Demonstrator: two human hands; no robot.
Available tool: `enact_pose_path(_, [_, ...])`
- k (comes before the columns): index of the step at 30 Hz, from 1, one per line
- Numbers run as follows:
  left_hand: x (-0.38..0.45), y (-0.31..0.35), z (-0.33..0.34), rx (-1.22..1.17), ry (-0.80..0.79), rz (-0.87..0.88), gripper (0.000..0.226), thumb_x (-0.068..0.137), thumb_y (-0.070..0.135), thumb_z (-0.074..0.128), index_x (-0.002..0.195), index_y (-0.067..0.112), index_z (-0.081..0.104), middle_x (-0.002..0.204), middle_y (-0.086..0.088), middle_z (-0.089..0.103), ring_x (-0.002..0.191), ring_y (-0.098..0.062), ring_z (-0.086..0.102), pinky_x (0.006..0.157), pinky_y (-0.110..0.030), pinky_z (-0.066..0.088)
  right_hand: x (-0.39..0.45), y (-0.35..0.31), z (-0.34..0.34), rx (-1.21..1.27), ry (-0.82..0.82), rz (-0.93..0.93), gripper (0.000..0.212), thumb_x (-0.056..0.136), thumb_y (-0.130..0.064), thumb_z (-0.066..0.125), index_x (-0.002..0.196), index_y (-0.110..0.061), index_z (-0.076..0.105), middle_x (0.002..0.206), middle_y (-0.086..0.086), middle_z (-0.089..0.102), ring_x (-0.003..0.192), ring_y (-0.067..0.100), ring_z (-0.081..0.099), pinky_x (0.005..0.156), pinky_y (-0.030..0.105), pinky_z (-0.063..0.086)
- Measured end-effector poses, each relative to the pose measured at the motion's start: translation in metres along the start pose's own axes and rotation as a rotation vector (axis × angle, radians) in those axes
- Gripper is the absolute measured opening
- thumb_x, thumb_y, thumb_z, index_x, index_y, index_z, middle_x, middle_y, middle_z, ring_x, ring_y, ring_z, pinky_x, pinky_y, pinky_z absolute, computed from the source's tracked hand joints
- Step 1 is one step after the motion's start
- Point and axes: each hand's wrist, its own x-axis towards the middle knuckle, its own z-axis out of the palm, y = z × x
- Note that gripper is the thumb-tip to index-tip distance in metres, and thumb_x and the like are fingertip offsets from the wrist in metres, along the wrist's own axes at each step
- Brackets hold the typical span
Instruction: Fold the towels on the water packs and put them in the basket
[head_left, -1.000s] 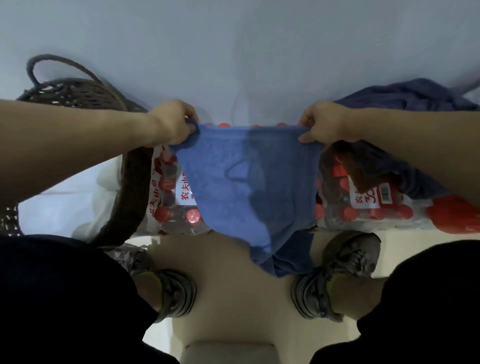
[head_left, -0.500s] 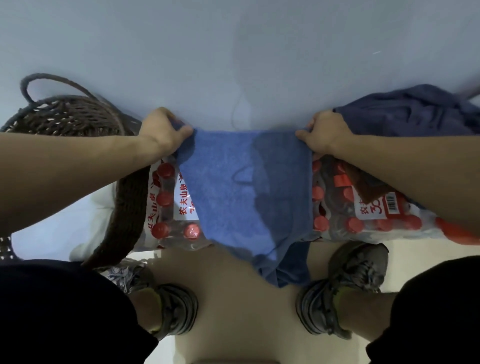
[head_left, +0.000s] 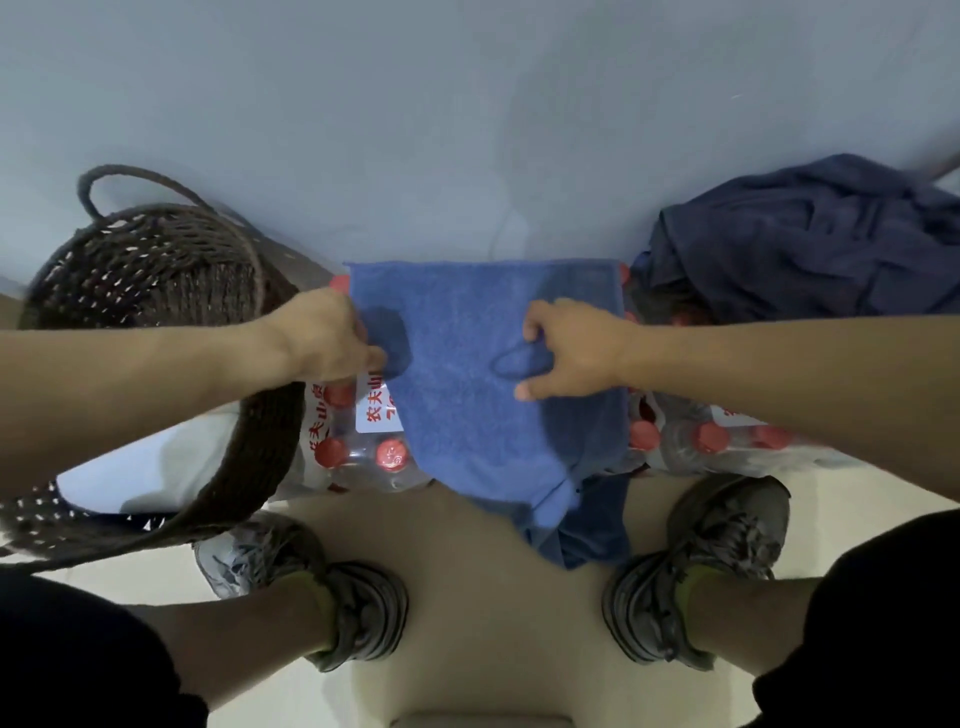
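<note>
The blue towel lay flat on the water packs, its near end hanging over the edge toward the floor. Both hands had come nearer from the far corners: the left hand pinched the left edge, the right hand pinched a fold. The basket stood left, dark towels right, by the wall.

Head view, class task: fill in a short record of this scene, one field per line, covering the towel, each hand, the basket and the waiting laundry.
Towel: blue towel spread over the water packs, near end hanging off the front
Left hand: left hand at the towel's left edge
Right hand: right hand on the towel, fingers curled
Basket: dark woven basket, left of the packs
Waiting: dark blue pile, right
</note>
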Motion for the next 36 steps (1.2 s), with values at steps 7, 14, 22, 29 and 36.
enact_pose_path(7, [-0.042,0.011,0.09,-0.265,0.057,-0.128,0.037,0.082,0.043,0.075,0.062,0.017,0.055,0.058,0.0,0.061,0.049,-0.011,0.053,0.045,-0.023,0.04,-0.013,0.011,0.022,-0.055,0.092,-0.014,0.072,0.076,-0.038,0.08,0.13,-0.014,0.039,0.125,0.012,0.033,0.111,0.034,0.04,0.092,0.041,0.041])
enact_pose_path(14, [-0.057,0.023,0.123,-0.696,0.391,-0.172,0.026,0.077,0.028,0.075,0.067,0.008,0.062,0.059,0.006,0.061,0.05,-0.003,0.053,0.044,-0.014,0.037,-0.022,0.006,0.028,-0.094,0.133,0.009,0.073,0.082,-0.039,0.075,0.139,-0.014,0.037,0.131,0.01,0.03,0.119,0.033,0.033,0.097,0.048,0.044])
enact_pose_path(22, [-0.07,0.024,0.103,-1.493,-0.072,0.08,0.018,0.085,-0.009,0.06,0.103,-0.005,0.06,0.097,-0.015,0.071,0.087,-0.027,0.069,0.075,-0.033,0.057,-0.025,0.008,0.025,-0.149,0.107,0.083,0.076,0.083,-0.042,0.073,0.146,-0.027,0.034,0.148,0.009,0.019,0.134,0.036,0.023,0.105,0.051,0.038])
enact_pose_path(29, [-0.069,-0.023,0.088,-1.071,-0.07,-0.206,0.041,0.077,0.007,0.081,0.07,0.016,0.041,0.074,-0.015,0.047,0.062,-0.022,0.047,0.052,-0.029,0.043,-0.019,0.006,0.007,-0.15,-0.002,0.182,0.082,0.079,-0.04,0.078,0.145,-0.033,0.03,0.149,0.009,0.017,0.14,0.039,0.016,0.099,0.052,0.043])
enact_pose_path(36, [-0.072,-0.042,0.111,-0.635,0.151,-0.273,0.033,0.073,0.031,0.085,0.082,0.003,0.07,0.076,-0.013,0.068,0.067,-0.023,0.06,0.064,-0.037,0.052,0.003,-0.028,-0.022,-0.459,-0.17,0.277,0.081,0.075,-0.044,0.078,0.141,-0.019,0.037,0.141,0.015,0.038,0.125,0.038,0.044,0.096,0.046,0.049])
